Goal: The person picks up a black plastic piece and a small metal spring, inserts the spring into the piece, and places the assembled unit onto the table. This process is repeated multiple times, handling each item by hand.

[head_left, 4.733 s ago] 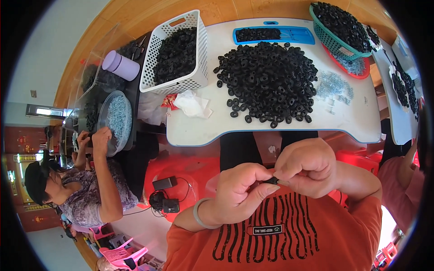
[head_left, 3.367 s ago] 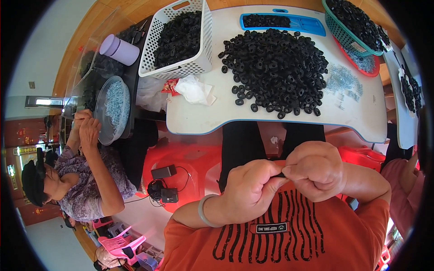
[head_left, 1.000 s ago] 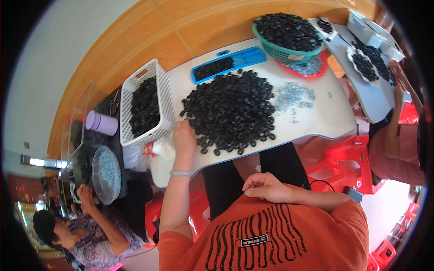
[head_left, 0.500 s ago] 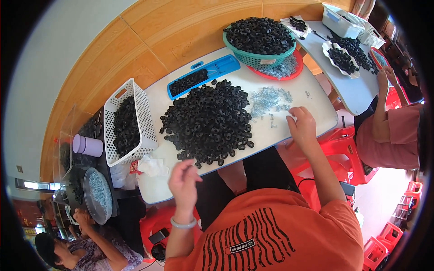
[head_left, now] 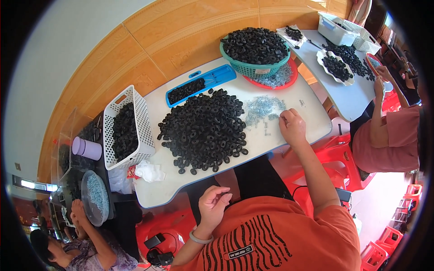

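Note:
My left hand point(head_left: 213, 207) is over my lap, off the table's front edge, with thumb and fingers closed together. A dark spot shows at its fingertips, too small to tell whether it is a black piece. My right hand point(head_left: 293, 128) is at the table's right side, its fingers pinched beside a scatter of small silvery-blue screw-like pieces point(head_left: 261, 108); anything in the pinch is hidden. Between the hands, towards the left, lies a large heap of small black oval rings point(head_left: 203, 128) on the white table point(head_left: 169, 184).
Behind the heap lies a blue tray point(head_left: 221, 76). A green basket of black pieces point(head_left: 253, 69) stands on a red tray point(head_left: 293, 77). At left are a white basket point(head_left: 143, 122), crumpled tissue point(head_left: 149, 171) and purple cup point(head_left: 87, 147). People work on both sides.
My left hand has moved from the heap's front edge back and right, over my lap, its fingers closing. My right hand has come a little left, its fingers drawn together by the silvery pieces.

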Motion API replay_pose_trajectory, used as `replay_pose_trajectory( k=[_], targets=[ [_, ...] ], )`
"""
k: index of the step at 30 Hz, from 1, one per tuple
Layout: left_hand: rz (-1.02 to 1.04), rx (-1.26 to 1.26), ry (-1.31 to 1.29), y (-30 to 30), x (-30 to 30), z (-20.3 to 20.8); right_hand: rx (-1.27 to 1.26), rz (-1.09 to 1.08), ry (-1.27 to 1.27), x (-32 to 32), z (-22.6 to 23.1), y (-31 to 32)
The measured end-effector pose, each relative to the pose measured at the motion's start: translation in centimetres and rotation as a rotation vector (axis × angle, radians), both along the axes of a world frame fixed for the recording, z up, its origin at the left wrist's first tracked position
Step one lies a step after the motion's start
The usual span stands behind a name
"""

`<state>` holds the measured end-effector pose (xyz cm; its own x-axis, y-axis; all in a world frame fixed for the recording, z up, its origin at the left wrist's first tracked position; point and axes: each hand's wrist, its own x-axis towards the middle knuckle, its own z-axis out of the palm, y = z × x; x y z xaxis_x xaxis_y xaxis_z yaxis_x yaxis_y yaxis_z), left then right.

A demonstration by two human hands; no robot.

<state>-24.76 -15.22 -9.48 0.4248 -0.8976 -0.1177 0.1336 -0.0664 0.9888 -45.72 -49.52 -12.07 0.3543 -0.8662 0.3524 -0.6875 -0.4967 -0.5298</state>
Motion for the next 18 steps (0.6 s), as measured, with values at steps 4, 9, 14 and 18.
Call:
replay_pose_trajectory(
  k=[4, 9, 14, 18],
  targets=[
    [-0.032, 0.008, 0.035, 1.8, -1.5, 0.9, -0.033, -0.024, 0.017, -1.6, -0.2, 1.0],
    [-0.049, 0.009, 0.108, 3.3, -2.8, 1.4, -0.068, -0.05, 0.033, -2.0, -0.3, 1.7],
    [-0.076, 0.075, 0.157, 4.3, -3.8, 1.8, -0.103, -0.079, 0.04, -2.3, -0.7, 2.7],
    [-0.129, 0.014, 0.024, 4.4, -3.1, 1.6, -0.124, -0.093, 0.053, -2.0, -1.3, 2.7]
  ],
)
